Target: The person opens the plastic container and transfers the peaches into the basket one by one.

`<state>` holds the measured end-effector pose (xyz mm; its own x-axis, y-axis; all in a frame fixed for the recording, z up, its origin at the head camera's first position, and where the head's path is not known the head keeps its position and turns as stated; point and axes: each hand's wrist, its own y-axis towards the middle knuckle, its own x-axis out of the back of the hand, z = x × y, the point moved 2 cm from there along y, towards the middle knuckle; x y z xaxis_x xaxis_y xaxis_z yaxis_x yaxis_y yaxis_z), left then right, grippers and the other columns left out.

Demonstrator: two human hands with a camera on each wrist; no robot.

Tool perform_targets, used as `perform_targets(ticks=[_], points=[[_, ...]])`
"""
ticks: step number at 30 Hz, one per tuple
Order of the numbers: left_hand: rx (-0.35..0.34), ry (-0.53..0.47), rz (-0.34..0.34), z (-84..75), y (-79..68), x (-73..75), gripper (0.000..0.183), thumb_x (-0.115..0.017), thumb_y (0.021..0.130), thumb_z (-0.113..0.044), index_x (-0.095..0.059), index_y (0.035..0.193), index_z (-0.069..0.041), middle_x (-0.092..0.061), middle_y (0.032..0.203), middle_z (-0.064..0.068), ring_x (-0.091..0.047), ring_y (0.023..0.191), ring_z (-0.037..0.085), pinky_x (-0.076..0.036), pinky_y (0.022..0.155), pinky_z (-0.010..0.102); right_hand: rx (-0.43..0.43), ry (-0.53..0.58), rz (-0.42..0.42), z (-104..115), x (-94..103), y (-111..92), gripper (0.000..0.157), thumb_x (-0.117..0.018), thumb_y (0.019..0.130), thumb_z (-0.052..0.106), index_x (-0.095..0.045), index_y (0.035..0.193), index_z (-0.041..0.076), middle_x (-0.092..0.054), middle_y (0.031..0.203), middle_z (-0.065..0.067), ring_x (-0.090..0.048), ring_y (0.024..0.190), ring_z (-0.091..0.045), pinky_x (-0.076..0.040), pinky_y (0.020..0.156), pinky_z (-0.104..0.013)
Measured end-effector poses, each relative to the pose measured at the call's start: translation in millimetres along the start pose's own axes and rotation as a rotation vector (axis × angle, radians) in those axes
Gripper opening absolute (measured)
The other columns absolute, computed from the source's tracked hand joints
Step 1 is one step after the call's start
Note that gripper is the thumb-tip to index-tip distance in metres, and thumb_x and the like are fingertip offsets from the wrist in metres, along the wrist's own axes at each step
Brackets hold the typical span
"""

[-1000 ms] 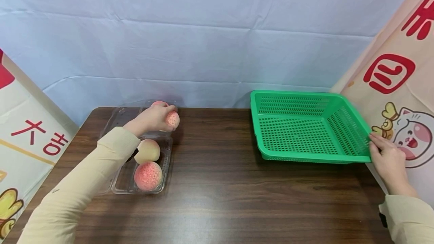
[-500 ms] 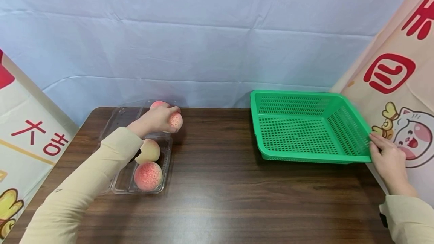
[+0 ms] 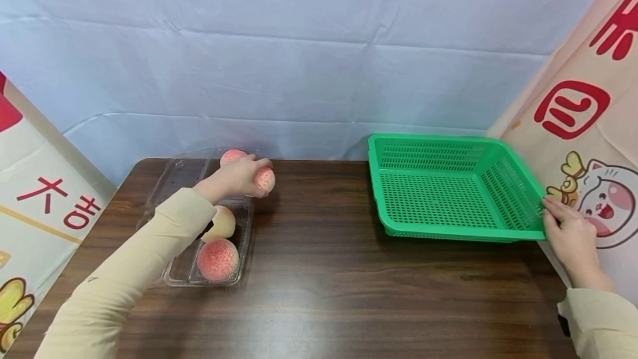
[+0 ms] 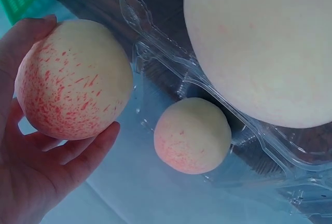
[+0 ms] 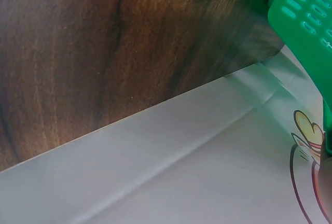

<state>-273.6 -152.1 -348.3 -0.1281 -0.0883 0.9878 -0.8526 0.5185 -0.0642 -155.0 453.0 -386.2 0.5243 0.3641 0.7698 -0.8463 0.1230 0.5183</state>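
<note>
My left hand (image 3: 240,177) grips a pink-speckled peach (image 3: 265,180), fingers and thumb curled round it, beyond the right edge of a clear plastic clamshell box (image 3: 180,266). In the left wrist view the held peach (image 4: 75,81) shows pale with red flecks. Behind the hand one peach (image 3: 231,156) sits in the box's rear part. Two more, a pale peach (image 3: 225,222) and a pinker peach (image 3: 217,259), lie in the front part, the pale one partly covered by the sleeve. My right hand (image 3: 570,230) holds the front right corner of a green plastic basket (image 3: 461,231), thumb outside.
The dark wooden table (image 3: 319,292) runs between box and basket. Behind it hangs a pale blue cloth (image 3: 279,82). Printed cloths stand at both sides, the right cloth (image 3: 553,165) close to the basket and right hand.
My left hand has moved a little to the right with the peach, uncovering more of the rear peach. The right hand and basket have stayed in place.
</note>
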Motion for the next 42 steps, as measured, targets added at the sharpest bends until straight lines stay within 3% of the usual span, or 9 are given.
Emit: perform_targets(ticks=[5,19,23,30,42], points=[[0.013,0.003,0.011,-2.9,2.5,-0.8,0.069,-0.072,0.069,-0.036,-0.047,0.13,-0.012,-0.049,0.122,0.022,-0.057,0.098,0.034,-0.046,0.074,0.048,-0.001,0.001,-0.007,0,-0.1,-1,0.035,-0.04,0.092,0.01,-0.055,0.116,-0.011,-0.05,0.125,-0.024,-0.023,0.124,0.011,-0.023,0.104,-0.044],[-0.015,-0.007,0.02,-11.4,8.1,-2.2,0.069,-0.074,0.069,-0.034,-0.047,0.129,-0.012,-0.051,0.117,0.019,-0.056,0.096,0.032,-0.046,0.079,0.046,-0.007,-0.002,-0.003,-1,-0.3,-1,0.035,-0.04,0.092,0.009,-0.055,0.116,-0.011,-0.05,0.125,-0.024,-0.024,0.125,0.01,-0.024,0.103,-0.046],[-0.012,-0.014,0.027,-14.9,8.8,-1.6,0.07,-0.074,0.07,-0.035,-0.046,0.13,-0.012,-0.05,0.118,0.02,-0.055,0.099,0.033,-0.045,0.081,0.047,-0.019,-0.006,0.009,-1,0.4,-1,0.035,-0.04,0.092,0.009,-0.055,0.117,-0.011,-0.049,0.126,-0.024,-0.026,0.128,0.001,-0.023,0.103,-0.047],[-0.007,-0.022,0.028,-19.6,12.1,-2.7,0.07,-0.074,0.07,-0.035,-0.047,0.13,-0.013,-0.049,0.12,0.019,-0.055,0.098,0.032,-0.046,0.079,0.046,-0.032,-0.016,0.03,1,2.1,0,0.036,-0.039,0.093,0.009,-0.053,0.118,-0.012,-0.049,0.125,-0.027,-0.034,0.129,-0.029,-0.023,0.103,-0.049],[-0.013,-0.01,0.033,-26.4,17.2,-4.5,0.068,-0.071,0.071,-0.038,-0.047,0.131,-0.015,-0.049,0.119,0.016,-0.054,0.101,0.031,-0.045,0.08,0.045,-0.03,-0.011,0.034,0,1.2,0,0.036,-0.038,0.093,0.009,-0.052,0.119,-0.012,-0.048,0.126,-0.027,-0.034,0.129,-0.03,-0.021,0.104,-0.048]])
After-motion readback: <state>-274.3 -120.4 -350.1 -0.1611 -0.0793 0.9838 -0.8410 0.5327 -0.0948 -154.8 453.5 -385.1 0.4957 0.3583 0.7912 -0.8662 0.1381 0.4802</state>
